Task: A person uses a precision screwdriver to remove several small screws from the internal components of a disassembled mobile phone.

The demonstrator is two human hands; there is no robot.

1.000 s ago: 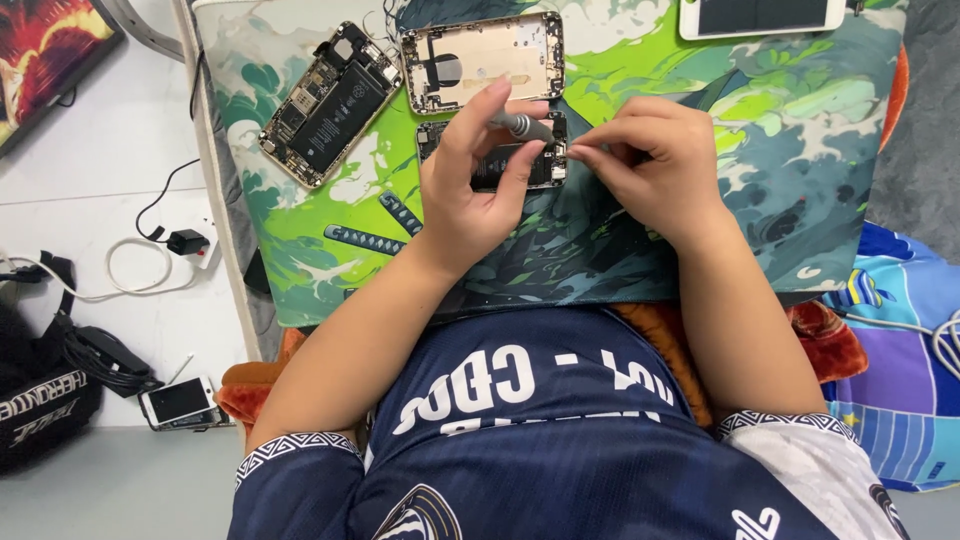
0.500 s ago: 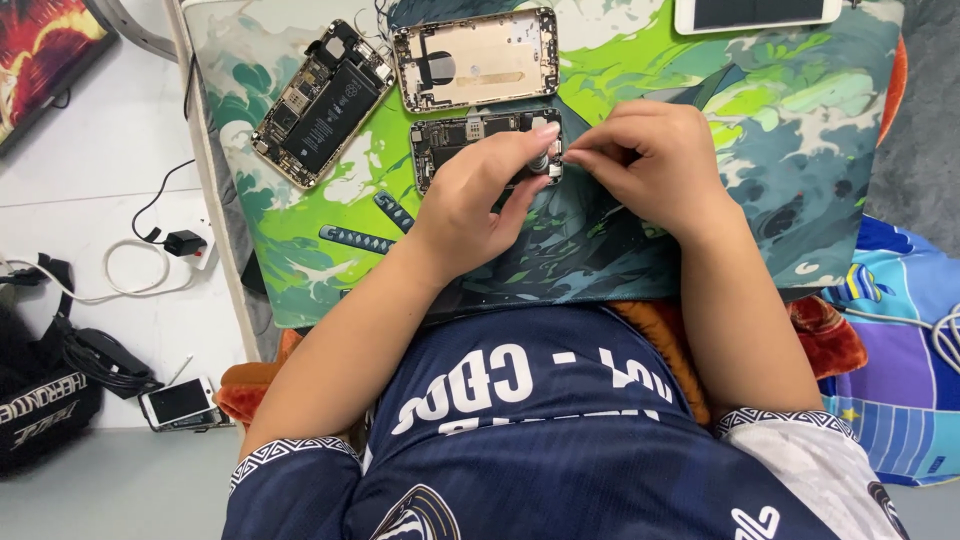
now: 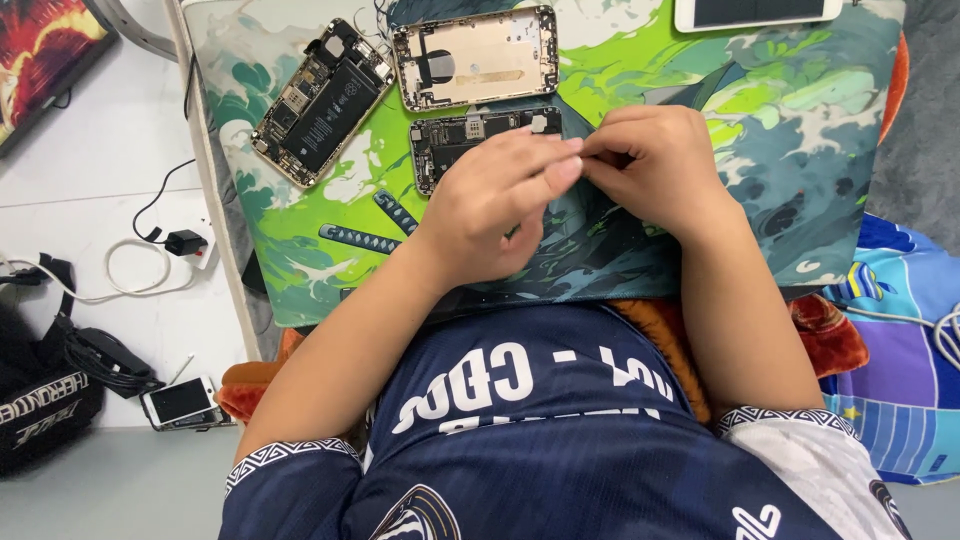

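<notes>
On mat: our left hand (image 3: 500,205) and right hand (image 3: 655,165) pinched together over the phone logic board (image 3: 470,140).
Held part: hidden between fingertips; we cannot tell what.
Handling: board judged light, stiff, fragile; grip by edges.

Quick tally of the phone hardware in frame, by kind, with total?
Opened phone body with battery: 1
Bare gold rear housing: 1
Dark circuit board, partly under the left hand and beside the right hand: 1
White phone at the mat's top edge: 1
Small phone on the floor: 1
Total: 5
</notes>
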